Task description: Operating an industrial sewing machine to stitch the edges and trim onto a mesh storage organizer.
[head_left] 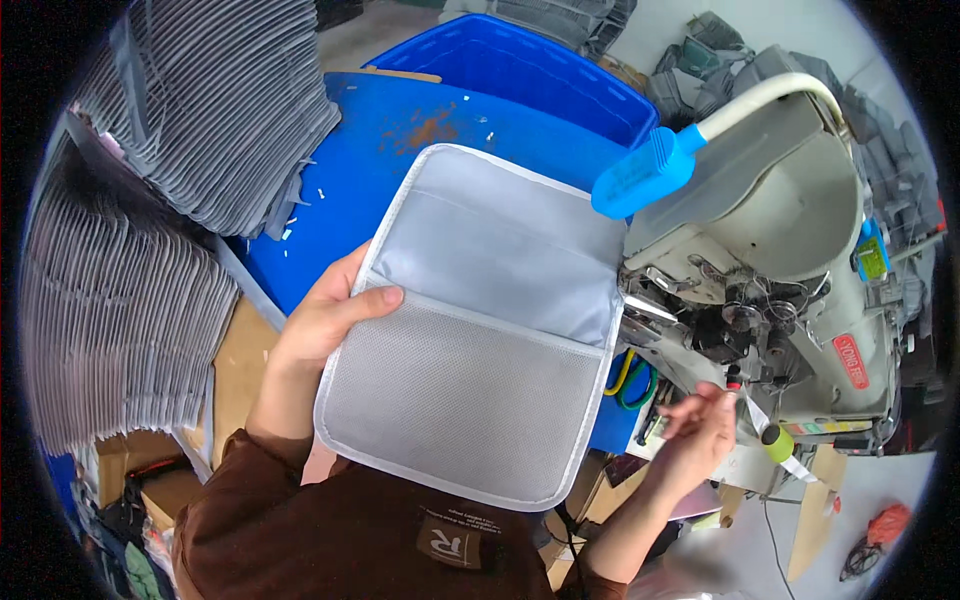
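Observation:
My left hand (335, 310) grips the left edge of a grey rectangular fabric piece (460, 400) with a mesh lower panel, a smooth upper section and pale binding round its rim, thumb on top and fingers underneath. To the right, my right hand (700, 425) is open, its fingers loosely curled and apart, beside the lower working parts of an off-white sewing machine (820, 330). A white tape with a yellow-green roll (777, 445) hangs just right of that hand. Yellow- and green-handled scissors (635, 390) lie partly hidden past the fabric's right edge.
Tall stacks of grey fabric pieces (140, 340) crowd the left side. A blue bin (520, 55) stands behind the blue tabletop (380, 170). A blue lamp head (640, 175) on a bent arm overhangs the fabric's upper right. Cardboard boxes (150, 465) sit at the lower left.

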A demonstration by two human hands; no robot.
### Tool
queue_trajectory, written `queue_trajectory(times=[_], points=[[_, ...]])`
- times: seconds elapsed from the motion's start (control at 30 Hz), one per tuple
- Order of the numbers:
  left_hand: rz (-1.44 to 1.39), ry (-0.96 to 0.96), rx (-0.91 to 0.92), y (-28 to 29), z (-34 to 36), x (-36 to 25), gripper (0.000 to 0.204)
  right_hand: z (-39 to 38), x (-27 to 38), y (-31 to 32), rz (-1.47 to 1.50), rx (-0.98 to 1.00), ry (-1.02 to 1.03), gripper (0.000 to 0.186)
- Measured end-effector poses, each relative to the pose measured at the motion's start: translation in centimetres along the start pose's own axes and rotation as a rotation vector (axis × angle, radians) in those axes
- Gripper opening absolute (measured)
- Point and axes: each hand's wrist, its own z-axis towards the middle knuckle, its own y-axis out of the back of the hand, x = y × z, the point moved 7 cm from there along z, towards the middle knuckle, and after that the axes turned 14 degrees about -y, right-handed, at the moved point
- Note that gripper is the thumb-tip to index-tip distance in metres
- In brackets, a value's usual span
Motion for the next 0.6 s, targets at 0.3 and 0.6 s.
queue_trajectory(times=[0.3, 0.6], points=[[-0.031, 0.046, 0.035, 0.1, -0.3, 0.4, 0.057, -1.8, -2.3, -5.6, -0.019, 0.266, -0.121, 0.035], [0.065, 0.122, -0.028, 1.3, -1.7, 1.2, 0.049, -3.6, -4.4, -10.8, 0.24, 0.464, -0.294, 0.038]])
